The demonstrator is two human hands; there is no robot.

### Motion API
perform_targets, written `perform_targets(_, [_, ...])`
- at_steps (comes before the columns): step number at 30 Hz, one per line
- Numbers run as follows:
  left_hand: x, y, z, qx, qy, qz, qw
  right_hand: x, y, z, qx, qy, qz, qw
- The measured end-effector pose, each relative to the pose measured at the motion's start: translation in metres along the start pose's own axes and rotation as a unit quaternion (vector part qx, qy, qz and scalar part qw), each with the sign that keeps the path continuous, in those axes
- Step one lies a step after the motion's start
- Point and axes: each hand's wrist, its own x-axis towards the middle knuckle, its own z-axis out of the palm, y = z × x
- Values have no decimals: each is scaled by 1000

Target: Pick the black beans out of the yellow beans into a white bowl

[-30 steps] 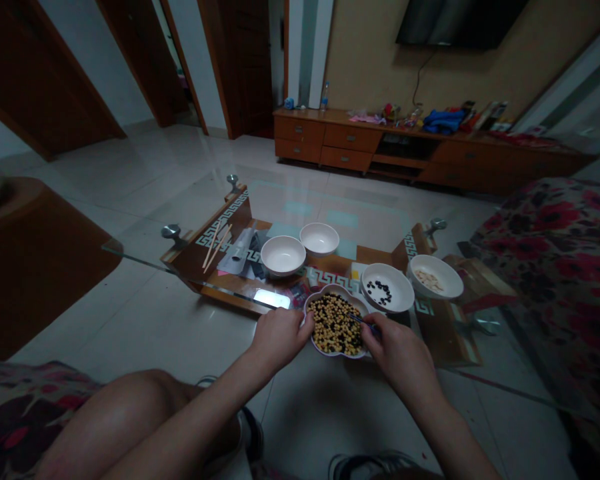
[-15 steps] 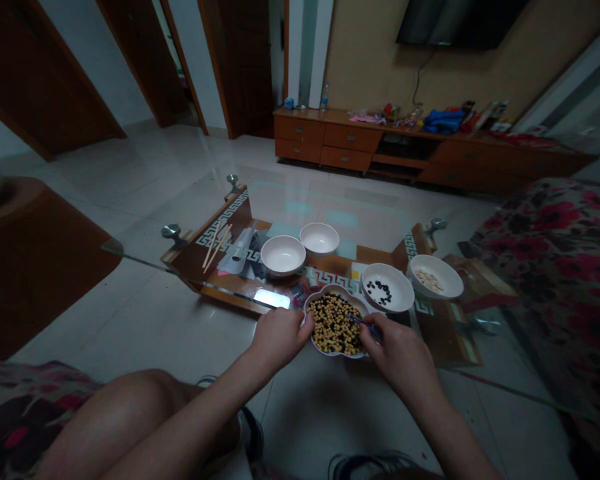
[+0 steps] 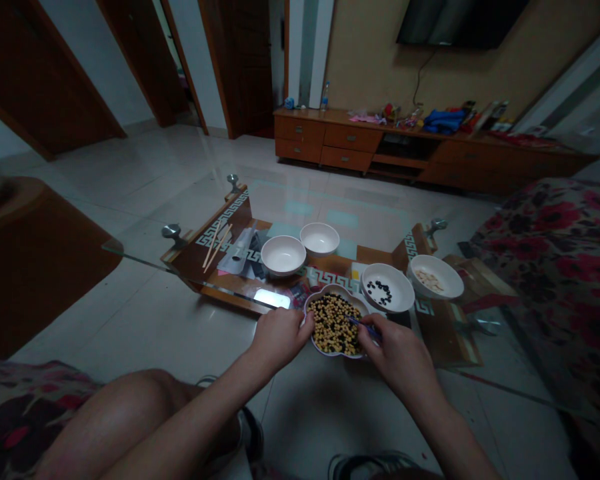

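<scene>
A scalloped white dish (image 3: 336, 323) full of mixed yellow and black beans sits at the near edge of the glass table. My left hand (image 3: 283, 339) grips the dish's left rim, thumb on top. Over its right side, my right hand (image 3: 397, 347) pinches a thin dark purple tool (image 3: 364, 325), whose tip is among the beans. Just behind on the right stands a white bowl (image 3: 387, 288) with several black beans, and beside it a bowl (image 3: 435, 277) holding pale flat pieces. Two white bowls (image 3: 283, 255) (image 3: 319, 239) with nothing visible inside stand further back left.
Wooden chopsticks (image 3: 217, 247) lie on the left of the glass table (image 3: 145, 260). Below the glass, a wooden shelf holds papers and bags. Beyond the table is a long wooden cabinet (image 3: 350, 139) with mixed items on top. My knee is at the lower left.
My right hand and the purple tool have shifted very slightly to the left over the beans. My left hand and the bowls look the same as before.
</scene>
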Motion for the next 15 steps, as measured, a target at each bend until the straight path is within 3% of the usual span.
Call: perform_targets(15, [1,-1,3,2,-2,-4,1000,0,6,7,-5,-1,-7,1000])
